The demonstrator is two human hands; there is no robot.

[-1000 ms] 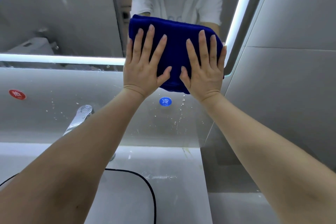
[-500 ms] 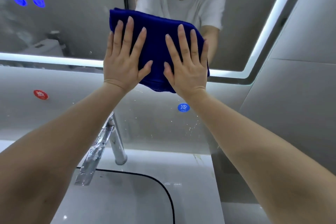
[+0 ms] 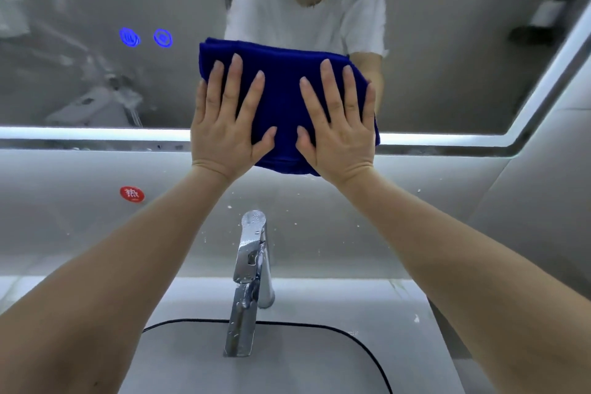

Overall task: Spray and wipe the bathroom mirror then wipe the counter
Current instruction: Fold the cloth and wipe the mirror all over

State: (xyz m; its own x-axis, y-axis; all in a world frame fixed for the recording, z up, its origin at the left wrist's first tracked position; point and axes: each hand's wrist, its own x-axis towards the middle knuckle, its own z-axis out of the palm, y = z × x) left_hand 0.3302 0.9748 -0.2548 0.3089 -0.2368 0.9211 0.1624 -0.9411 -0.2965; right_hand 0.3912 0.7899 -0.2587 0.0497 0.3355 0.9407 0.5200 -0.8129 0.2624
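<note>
A folded dark blue cloth point(image 3: 281, 86) lies flat against the lower part of the mirror point(image 3: 447, 51), overlapping its lit bottom edge. My left hand point(image 3: 224, 125) presses the cloth's left half with straight, spread fingers. My right hand point(image 3: 339, 128) presses the right half the same way. The mirror surface looks hazy and streaked to the left and above the cloth. The white counter point(image 3: 351, 304) runs below, around the sink.
A chrome faucet point(image 3: 251, 281) stands below my hands, over a sink with a black rim point(image 3: 319, 326). A red round sticker point(image 3: 132, 193) is on the wall panel at left. Two blue touch icons point(image 3: 145, 37) glow in the mirror. A tiled wall closes the right side.
Both hands and the cloth have slid left along the mirror, away from its right lit edge. The view shifted too, bringing the faucet to the centre.
</note>
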